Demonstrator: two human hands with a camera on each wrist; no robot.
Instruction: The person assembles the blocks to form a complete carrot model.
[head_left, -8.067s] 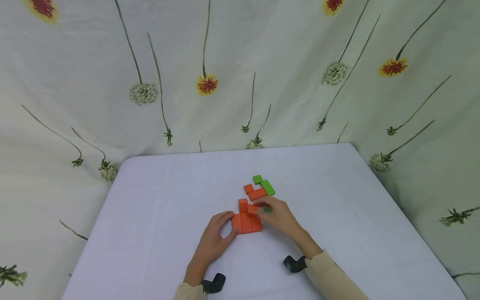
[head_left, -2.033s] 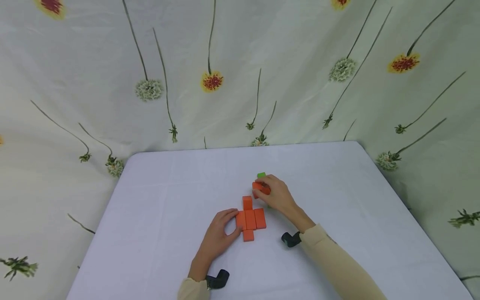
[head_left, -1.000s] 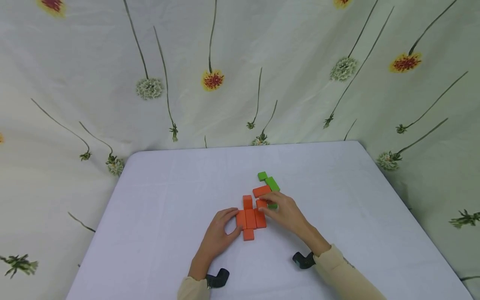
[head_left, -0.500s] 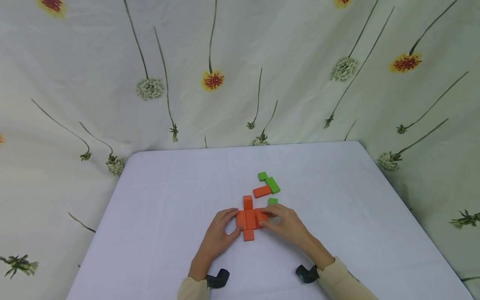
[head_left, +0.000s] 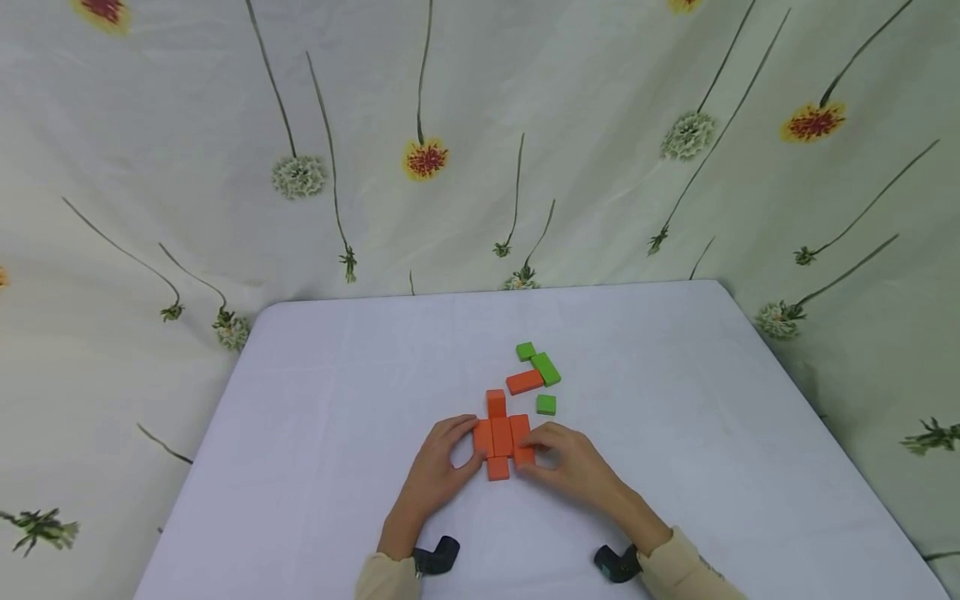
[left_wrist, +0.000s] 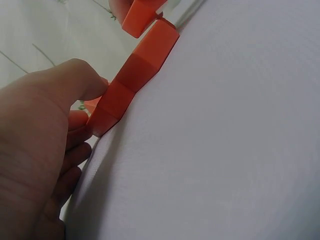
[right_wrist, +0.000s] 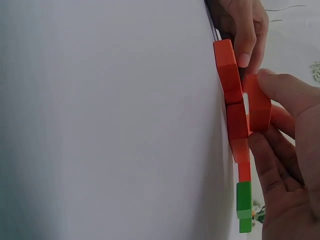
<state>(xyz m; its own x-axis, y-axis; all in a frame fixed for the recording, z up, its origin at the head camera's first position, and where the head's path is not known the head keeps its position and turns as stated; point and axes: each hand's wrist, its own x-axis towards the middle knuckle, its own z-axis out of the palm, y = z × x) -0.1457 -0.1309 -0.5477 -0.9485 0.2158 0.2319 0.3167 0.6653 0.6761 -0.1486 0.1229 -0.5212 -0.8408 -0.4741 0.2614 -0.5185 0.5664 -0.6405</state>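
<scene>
Several orange wooden blocks form a cluster on the white-covered table. Three longer ones stand side by side: a left block [head_left: 482,437], a middle block [head_left: 502,438] and a right block [head_left: 520,426]. One small block [head_left: 497,403] adjoins the far end of the middle one, another small block [head_left: 498,469] its near end. My left hand [head_left: 437,467] holds the left block between thumb and fingers. My right hand [head_left: 577,465] pinches a small orange block [right_wrist: 258,104] over the near end of the right one; the right wrist view shows it raised above its neighbours.
Beyond the cluster lie a loose orange block [head_left: 524,382], a longer green block [head_left: 546,369] and a small green block [head_left: 526,352]. Another small green block [head_left: 546,405] sits nearer, just past my right hand. A flower-print cloth [head_left: 592,150] hangs behind the table.
My right hand took a small orange block from the loose pieces and brought it toward me along the cluster's right side. Earlier, another small block came to the near end. My left hand stayed at the cluster.
</scene>
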